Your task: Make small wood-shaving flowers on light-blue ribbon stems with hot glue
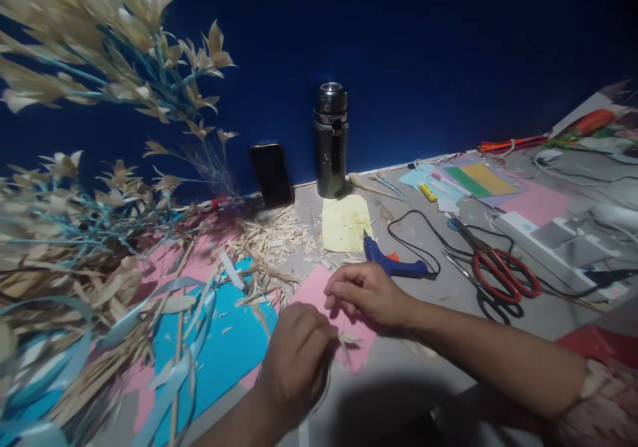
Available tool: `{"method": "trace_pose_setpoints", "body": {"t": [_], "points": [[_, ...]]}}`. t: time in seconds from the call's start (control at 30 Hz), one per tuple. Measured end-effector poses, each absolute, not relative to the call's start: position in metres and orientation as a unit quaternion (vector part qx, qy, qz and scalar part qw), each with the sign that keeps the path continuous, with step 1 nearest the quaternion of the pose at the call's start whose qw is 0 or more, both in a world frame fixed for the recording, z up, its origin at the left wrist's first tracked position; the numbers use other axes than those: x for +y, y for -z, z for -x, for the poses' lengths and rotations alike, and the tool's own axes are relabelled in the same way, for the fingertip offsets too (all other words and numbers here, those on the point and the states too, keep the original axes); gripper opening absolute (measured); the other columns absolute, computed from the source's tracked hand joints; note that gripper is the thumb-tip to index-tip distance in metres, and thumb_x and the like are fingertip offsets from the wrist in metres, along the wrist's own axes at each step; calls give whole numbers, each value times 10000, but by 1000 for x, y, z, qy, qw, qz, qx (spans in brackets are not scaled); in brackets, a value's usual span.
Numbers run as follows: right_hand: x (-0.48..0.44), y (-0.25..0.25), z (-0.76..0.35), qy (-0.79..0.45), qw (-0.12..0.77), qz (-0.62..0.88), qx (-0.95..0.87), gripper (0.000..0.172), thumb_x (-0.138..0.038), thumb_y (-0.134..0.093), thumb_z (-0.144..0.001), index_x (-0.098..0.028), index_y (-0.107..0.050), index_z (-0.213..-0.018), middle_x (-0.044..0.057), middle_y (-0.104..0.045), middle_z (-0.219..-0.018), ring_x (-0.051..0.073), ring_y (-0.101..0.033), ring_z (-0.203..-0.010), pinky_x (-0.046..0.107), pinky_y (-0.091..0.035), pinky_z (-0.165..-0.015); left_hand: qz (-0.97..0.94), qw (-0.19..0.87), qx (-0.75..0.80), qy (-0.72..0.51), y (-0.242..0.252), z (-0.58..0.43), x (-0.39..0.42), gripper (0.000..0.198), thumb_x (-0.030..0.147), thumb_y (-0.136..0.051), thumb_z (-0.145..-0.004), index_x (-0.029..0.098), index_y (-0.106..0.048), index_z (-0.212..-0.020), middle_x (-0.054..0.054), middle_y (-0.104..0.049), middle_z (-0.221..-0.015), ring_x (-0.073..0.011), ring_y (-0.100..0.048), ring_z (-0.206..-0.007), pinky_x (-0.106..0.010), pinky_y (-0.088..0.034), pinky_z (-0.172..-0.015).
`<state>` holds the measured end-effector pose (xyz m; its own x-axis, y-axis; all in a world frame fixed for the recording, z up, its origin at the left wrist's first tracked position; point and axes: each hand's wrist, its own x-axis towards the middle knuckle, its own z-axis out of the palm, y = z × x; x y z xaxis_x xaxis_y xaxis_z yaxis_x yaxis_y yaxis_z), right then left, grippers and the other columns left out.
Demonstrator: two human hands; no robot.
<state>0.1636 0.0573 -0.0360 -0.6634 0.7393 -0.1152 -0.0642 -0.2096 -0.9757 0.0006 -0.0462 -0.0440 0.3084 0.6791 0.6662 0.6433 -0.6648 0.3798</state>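
Observation:
My left hand (299, 357) is closed low over the table, its fingertips mostly hidden from me. A small pale piece of dried husk (349, 339) sticks out beside those fingers and appears to be held by them. My right hand (366, 294) has its fingers curled and pressed together just above; anything in them is too small or hidden to make out. Beneath both hands lies a pink paper sheet (312, 291). A blue glue gun (399, 268) rests right behind my right hand, its nozzle on a stained yellow sheet (343, 224).
Husk flowers on blue stems (164, 68) rise at left above blue paper (224, 347), pale blue ribbon (129, 317) and husk scraps (272, 238). A phone (272, 175) and flask (331, 141) stand by the wall. Red-handled scissors (503, 274) and a power strip (543, 251) lie right.

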Motion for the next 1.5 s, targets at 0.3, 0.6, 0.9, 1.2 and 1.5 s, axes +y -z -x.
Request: {"method": "trace_pose_setpoints", "body": {"t": [0.3, 0.6, 0.9, 1.2, 1.5], "points": [[50, 37, -167, -663, 210, 251, -673, 149, -251, -617, -847, -140, -684, -776, -17, -615, -628, 107, -538, -548, 206, -413, -518, -808, 10, 391, -440, 43, 0, -47, 256, -49, -546, -847, 137, -600, -1015, -106, -667, -858, -224, -539, -837, -385, -493, -761], [50, 42, -163, -694, 188, 318, -618, 220, -344, -694, -727, -124, -702, -711, -7, -617, -603, 109, -514, -560, 206, -375, -501, -822, 3, 383, -422, 50, -3, -47, 247, -61, -554, -862, 93, -619, -1044, -125, -626, -841, -235, -505, -824, -360, -454, -694], [52, 38, -162, -747, 221, 334, -530, 238, -355, -759, -732, -128, -694, -701, 14, -685, -597, 76, -485, -415, 187, -345, -388, -826, 62, 377, -413, 48, -5, -52, 208, -45, -545, -869, 146, -591, -936, -76, -591, -767, -191, -495, -707, -306, -378, -601], [74, 28, -170, -662, 299, 369, -580, 346, -443, -777, -763, -177, -583, -659, -44, -570, -488, 85, -474, -374, 191, -336, -373, -808, 91, 378, -442, 52, -2, -50, 118, 96, -461, -957, 195, -524, -948, -71, -607, -761, -207, -536, -708, -326, -403, -621], [75, 4, -149, -503, 210, 333, -769, 442, -473, -450, -999, -214, -381, -647, -51, -405, -600, 111, -399, -558, 230, -306, -519, -724, 168, 429, -513, 49, 1, -46, 146, 97, -473, -965, 219, -531, -908, -32, -577, -767, -172, -569, -711, -271, -449, -647]]}}
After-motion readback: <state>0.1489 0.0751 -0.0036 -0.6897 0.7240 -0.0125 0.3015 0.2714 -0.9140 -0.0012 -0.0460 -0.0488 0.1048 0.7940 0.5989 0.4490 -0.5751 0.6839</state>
